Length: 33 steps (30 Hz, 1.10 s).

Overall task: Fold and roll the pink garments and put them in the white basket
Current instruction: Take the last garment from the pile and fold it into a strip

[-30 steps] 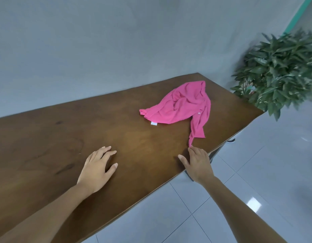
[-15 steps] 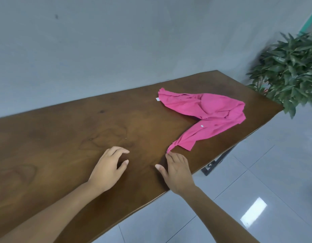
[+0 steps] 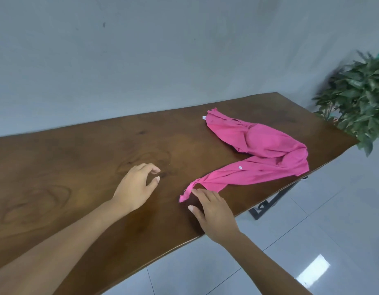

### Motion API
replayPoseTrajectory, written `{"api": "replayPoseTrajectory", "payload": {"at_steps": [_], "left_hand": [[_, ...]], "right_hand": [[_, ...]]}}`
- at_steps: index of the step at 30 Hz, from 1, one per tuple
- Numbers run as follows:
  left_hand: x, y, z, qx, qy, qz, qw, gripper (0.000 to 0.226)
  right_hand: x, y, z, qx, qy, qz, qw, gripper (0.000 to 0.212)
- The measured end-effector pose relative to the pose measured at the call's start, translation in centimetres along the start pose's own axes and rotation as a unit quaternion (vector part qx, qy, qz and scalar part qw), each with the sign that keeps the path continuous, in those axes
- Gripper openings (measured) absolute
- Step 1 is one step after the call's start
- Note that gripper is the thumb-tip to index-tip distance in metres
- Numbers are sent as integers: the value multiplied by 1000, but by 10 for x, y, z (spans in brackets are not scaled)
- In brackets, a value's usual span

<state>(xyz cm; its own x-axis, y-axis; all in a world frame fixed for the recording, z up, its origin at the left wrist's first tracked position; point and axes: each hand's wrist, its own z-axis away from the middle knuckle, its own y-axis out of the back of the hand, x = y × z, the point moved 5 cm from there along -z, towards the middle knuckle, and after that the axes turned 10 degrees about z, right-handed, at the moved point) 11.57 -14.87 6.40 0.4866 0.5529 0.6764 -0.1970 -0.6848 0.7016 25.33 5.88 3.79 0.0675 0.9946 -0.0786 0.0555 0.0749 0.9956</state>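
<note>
A crumpled pink garment (image 3: 267,145) lies on the brown worktop (image 3: 78,167), bent into a hook. The right hand (image 3: 214,211), fingers straight and together, presses on the garment's thin near end. The left hand (image 3: 135,186), left of the garment, is loosely curled and holds nothing. A leafy plant (image 3: 359,103) stands beyond the garment's far right side.

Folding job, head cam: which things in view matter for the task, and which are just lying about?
Job:
- pink garment, crumpled, unfolded
- right hand, fingertips at its near end
- left hand, holding nothing
- white basket: not in view

Lying about:
- wooden table under the garment
- potted plant beyond the table's far end
</note>
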Motion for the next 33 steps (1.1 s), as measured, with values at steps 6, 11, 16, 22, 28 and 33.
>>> {"api": "replayPoseTrajectory", "payload": {"at_steps": [6,11,16,22,28,33], "left_hand": [[49,-52,-27,-26,-8,16,1000,16],[96,-110,-67,-40,-7,48,998,18],[134,-163,-102,-67,1,27,997,25],[144,-199,-119,-92,49,-59,993,12],[146,-200,-119,-84,86,-113,986,17],[152,-190,-114,-67,81,-62,993,14]], "right_hand": [[89,14,6,71,11,50,996,47],[167,28,6,95,-13,53,994,29],[222,28,1,79,-32,44,995,23],[257,24,-14,126,-20,11,992,22],[259,21,-42,140,-23,-44,989,28],[243,15,-68,134,17,-62,989,31]]}}
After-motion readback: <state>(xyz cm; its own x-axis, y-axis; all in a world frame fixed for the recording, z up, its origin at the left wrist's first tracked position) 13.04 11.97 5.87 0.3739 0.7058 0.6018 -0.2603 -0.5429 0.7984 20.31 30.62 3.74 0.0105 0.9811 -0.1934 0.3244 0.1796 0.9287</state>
